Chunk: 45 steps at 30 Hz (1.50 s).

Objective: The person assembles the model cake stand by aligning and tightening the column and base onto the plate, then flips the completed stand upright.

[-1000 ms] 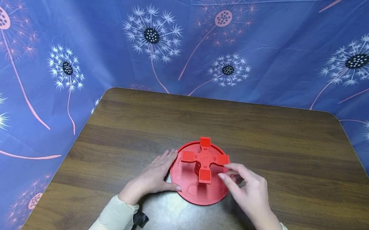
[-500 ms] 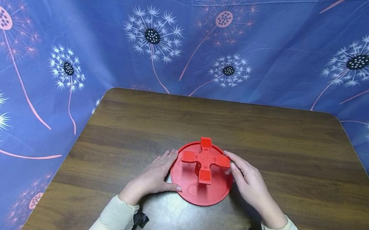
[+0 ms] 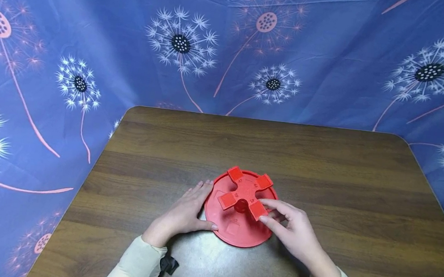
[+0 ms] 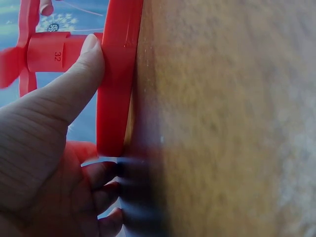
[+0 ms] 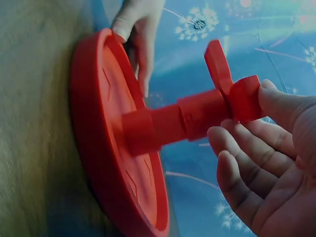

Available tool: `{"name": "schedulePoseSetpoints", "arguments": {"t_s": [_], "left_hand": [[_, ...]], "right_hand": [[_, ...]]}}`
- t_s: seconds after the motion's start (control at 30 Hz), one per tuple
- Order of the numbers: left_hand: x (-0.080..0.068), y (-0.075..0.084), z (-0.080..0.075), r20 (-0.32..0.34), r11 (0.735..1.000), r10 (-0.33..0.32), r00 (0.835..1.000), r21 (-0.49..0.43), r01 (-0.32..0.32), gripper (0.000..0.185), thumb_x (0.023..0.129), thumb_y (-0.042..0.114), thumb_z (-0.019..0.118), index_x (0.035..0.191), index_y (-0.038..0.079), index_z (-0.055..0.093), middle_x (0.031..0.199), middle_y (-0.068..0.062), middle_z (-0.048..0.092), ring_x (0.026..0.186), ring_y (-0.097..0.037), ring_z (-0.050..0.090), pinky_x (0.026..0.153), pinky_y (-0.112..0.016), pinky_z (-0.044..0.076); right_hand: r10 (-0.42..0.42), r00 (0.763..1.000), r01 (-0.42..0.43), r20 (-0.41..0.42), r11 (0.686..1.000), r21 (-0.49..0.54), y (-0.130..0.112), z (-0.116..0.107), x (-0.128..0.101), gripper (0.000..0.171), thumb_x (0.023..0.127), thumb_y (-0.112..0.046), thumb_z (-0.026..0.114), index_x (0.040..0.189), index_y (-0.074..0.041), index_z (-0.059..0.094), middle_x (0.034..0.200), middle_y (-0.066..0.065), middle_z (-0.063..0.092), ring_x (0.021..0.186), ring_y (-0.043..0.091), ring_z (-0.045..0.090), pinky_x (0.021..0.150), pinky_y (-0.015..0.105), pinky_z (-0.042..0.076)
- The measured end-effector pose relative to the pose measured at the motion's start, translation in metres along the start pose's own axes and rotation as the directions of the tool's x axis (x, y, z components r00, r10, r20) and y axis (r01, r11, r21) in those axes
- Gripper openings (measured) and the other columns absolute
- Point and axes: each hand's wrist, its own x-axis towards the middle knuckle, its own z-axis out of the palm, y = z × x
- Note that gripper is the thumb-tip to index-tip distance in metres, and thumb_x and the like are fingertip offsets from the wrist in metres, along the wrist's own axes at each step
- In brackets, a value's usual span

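Fingers (image 3: 268, 220) of the right hand (image 3: 294, 236) pinch one arm of the red cross-shaped knob (image 3: 245, 194), which stands on a post at the middle of the red disc (image 3: 236, 232). Left hand (image 3: 186, 211) braces the disc's rim with straight fingers and thumb against the desk (image 3: 324, 167). Judging by its skewed arms, the knob looks mid-turn, not finished.

Dark wood-grain table (image 3: 324, 167), blue dandelion-print cloth backdrop (image 3: 95, 30) on all sides

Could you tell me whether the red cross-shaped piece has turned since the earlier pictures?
Yes. The cross-shaped piece has rotated on the red disc, which stayed put: its arms lay square to the table edge, now diagonal.
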Motion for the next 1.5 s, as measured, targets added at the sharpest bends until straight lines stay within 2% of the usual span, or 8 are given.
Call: {"name": "schedulePoseSetpoints", "arguments": {"t_s": [0.43, 0.7, 0.87, 0.93, 1.07, 1.23, 1.33, 1.5], "left_hand": [[-0.001, 0.001, -0.001, 0.002, 1.0, -0.012, 1.0, -0.012, 0.012, 0.111, 0.075, 0.055, 0.078, 0.155, 0.004, 0.021, 0.159, -0.014, 0.022, 0.147, -0.031, 0.017, 0.118, -0.048, 0.018], [-0.001, 0.0, -0.001, 0.0, 1.0, -0.008, 1.0, -0.016, 0.008, 0.111, 0.075, 0.055, 0.078, 0.155, 0.004, 0.021, 0.159, -0.014, 0.023, 0.147, -0.032, 0.017, 0.118, -0.049, 0.018], [0.0, 0.0, 0.0, 0.0, 1.0, -0.007, 1.0, -0.015, 0.007, 0.112, 0.075, 0.056, 0.078, 0.155, 0.004, 0.02, 0.159, -0.014, 0.022, 0.147, -0.032, 0.017, 0.118, -0.049, 0.018], [0.0, 0.0, 0.0, 0.002, 1.0, -0.007, 1.0, -0.018, 0.007, 0.112, 0.075, 0.056, 0.078, 0.155, 0.004, 0.02, 0.159, -0.014, 0.022, 0.147, -0.032, 0.016, 0.118, -0.049, 0.018], [-0.001, 0.0, 0.0, 0.006, 1.0, -0.009, 1.0, -0.02, 0.009, 0.112, 0.075, 0.056, 0.077, 0.155, 0.004, 0.019, 0.16, -0.014, 0.022, 0.147, -0.032, 0.016, 0.118, -0.049, 0.018], [-0.001, 0.001, -0.001, 0.008, 1.0, -0.008, 1.0, -0.024, 0.008, 0.112, 0.075, 0.056, 0.078, 0.155, 0.004, 0.02, 0.159, -0.014, 0.022, 0.147, -0.033, 0.016, 0.118, -0.049, 0.018], [-0.001, 0.001, -0.001, 0.004, 1.0, -0.005, 1.0, -0.025, 0.005, 0.111, 0.075, 0.055, 0.078, 0.155, 0.004, 0.02, 0.159, -0.015, 0.023, 0.147, -0.033, 0.016, 0.118, -0.05, 0.018], [-0.001, 0.0, -0.001, -0.001, 1.0, -0.001, 1.0, -0.017, 0.001, 0.111, 0.075, 0.056, 0.078, 0.155, 0.004, 0.02, 0.159, -0.015, 0.023, 0.147, -0.033, 0.017, 0.118, -0.05, 0.019]], "right_hand": [[-0.099, 0.989, 0.078, -0.11, 0.979, -0.188, -0.012, 0.03, -0.002, 0.044, 0.067, -0.012, 0.089, 0.108, -0.011, 0.071, 0.084, -0.004, 0.07, 0.066, 0.001, 0.061, 0.058, 0.015, 0.052], [-0.207, 0.965, 0.171, -0.161, 0.962, -0.214, -0.015, 0.016, 0.001, 0.034, 0.073, -0.016, 0.086, 0.105, -0.011, 0.074, 0.083, -0.003, 0.072, 0.062, -0.002, 0.056, 0.053, 0.013, 0.047], [-0.233, 0.935, 0.182, -0.267, 0.962, -0.202, -0.015, 0.0, 0.008, 0.027, 0.073, -0.003, 0.082, 0.099, -0.008, 0.075, 0.079, -0.002, 0.068, 0.06, 0.0, 0.052, 0.05, 0.014, 0.043], [-0.203, 0.934, 0.147, -0.294, 0.969, -0.2, -0.012, -0.006, 0.011, 0.031, 0.072, 0.003, 0.081, 0.101, -0.006, 0.074, 0.083, 0.0, 0.068, 0.06, 0.003, 0.051, 0.051, 0.015, 0.043], [-0.033, 0.973, -0.004, -0.23, 0.987, -0.16, -0.003, -0.014, 0.014, 0.036, 0.083, 0.003, 0.073, 0.117, -0.008, 0.07, 0.102, 0.003, 0.068, 0.062, 0.009, 0.057, 0.054, 0.015, 0.046], [0.168, 0.985, -0.17, -0.049, 0.984, -0.047, 0.007, -0.017, 0.011, 0.034, 0.096, -0.004, 0.059, 0.13, -0.005, 0.061, 0.082, 0.002, 0.068, 0.065, 0.02, 0.064, 0.055, 0.024, 0.051], [0.19, 0.982, -0.19, 0.0, 0.982, 0.012, 0.01, -0.017, 0.009, 0.032, 0.097, -0.005, 0.058, 0.129, -0.003, 0.061, 0.075, 0.0, 0.067, 0.064, 0.022, 0.065, 0.053, 0.027, 0.051], [0.173, 0.985, -0.174, 0.025, 0.981, 0.089, 0.009, -0.016, 0.005, 0.029, 0.095, -0.003, 0.061, 0.123, -0.004, 0.065, 0.086, 0.005, 0.07, 0.066, 0.021, 0.068, 0.053, 0.031, 0.054]]}}
